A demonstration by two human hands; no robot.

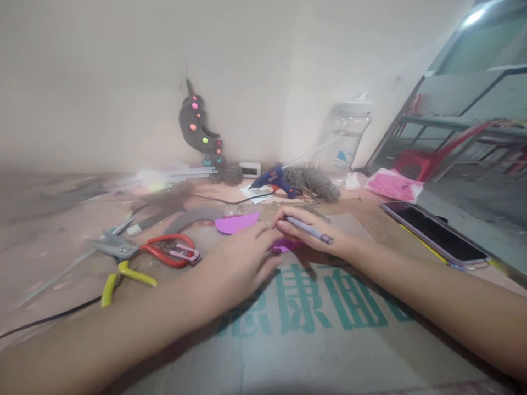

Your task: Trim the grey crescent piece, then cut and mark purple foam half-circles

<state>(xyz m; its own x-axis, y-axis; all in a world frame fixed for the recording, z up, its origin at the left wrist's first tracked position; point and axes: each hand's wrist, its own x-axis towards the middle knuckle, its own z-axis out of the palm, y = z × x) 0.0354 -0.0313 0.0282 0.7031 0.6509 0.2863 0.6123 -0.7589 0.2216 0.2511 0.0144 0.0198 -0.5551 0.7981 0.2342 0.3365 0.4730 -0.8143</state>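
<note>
My right hand [302, 227] is closed round a purple pen [310, 229], its back end pointing right; the writing tip is hidden behind the fingers. Beside it, my left hand [245, 255] lies low over the work, thumb apart from the fingers, fingertips close to the right hand's. A purple paper piece [284, 247] shows between the two hands, mostly covered by them. Just beyond the left hand is another purple, half-round paper shape [237, 223]. Near it lies a grey curved strip [191, 218]. Under the hands is cardboard [313, 351] with green printed characters.
Left of my left arm lie red-handled scissors [168, 249] and yellow-handled pliers [127, 274]. Behind stand a blue glue gun [274, 180], grey yarn [319, 184] and a water bottle [346, 140]. A phone [436, 233] lies right. A decorated dark crescent [197, 123] hangs against the wall.
</note>
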